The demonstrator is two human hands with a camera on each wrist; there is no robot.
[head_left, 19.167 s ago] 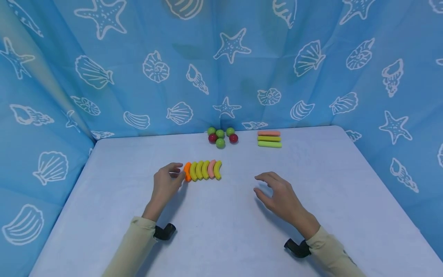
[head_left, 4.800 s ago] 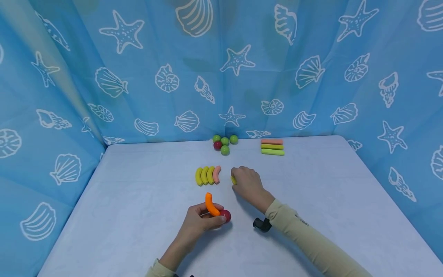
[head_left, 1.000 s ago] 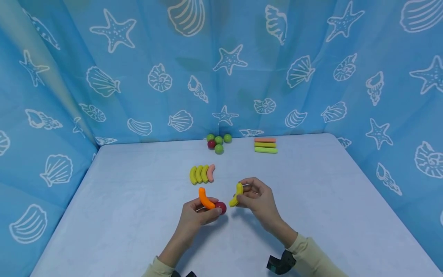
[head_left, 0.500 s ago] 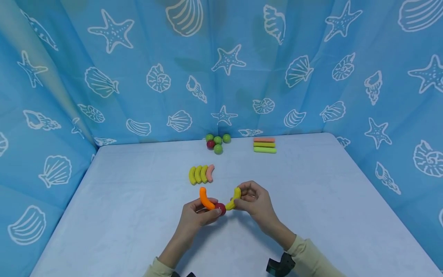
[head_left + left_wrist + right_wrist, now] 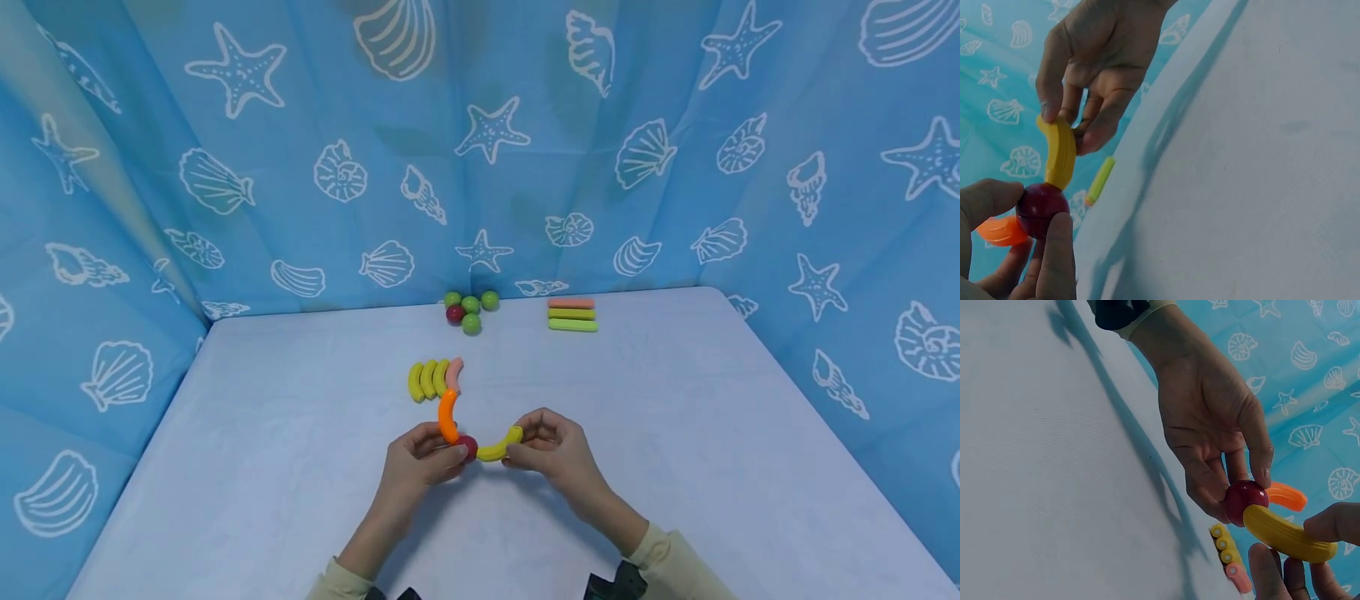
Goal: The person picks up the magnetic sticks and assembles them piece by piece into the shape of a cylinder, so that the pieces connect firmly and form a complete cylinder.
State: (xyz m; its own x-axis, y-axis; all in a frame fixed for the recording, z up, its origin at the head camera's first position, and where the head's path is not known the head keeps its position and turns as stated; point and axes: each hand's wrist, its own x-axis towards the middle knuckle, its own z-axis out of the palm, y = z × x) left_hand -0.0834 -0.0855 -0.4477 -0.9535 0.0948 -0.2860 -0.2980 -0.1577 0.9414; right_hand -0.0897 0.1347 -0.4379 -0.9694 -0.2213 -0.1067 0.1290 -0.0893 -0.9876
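In the head view my left hand [image 5: 412,467] pinches a dark red ball [image 5: 468,448] between thumb and fingers, above the table. From the ball's far side an orange curved rod [image 5: 447,417] stands up, joined to it at one end. My right hand [image 5: 558,458] pinches the outer end of a yellow curved rod [image 5: 495,449]; its other end touches the ball. Both wrist views show this contact: the yellow rod [image 5: 1060,153] meets the red ball [image 5: 1041,209] in the left one, and the same rod [image 5: 1288,534] appears in the right one.
Behind the hands lie several yellow curved rods [image 5: 428,379] beside a pink curved rod [image 5: 454,374]. Green balls [image 5: 471,323] and a red ball [image 5: 454,314] sit at the back edge. Right of them are straight rods [image 5: 572,314]. A blue shell-print curtain [image 5: 480,192] encloses the white table [image 5: 675,417].
Over the last second the right hand has brought the yellow rod left against the red ball and tilted it flatter. The orange rod has swung more upright as the left hand shifted slightly left.
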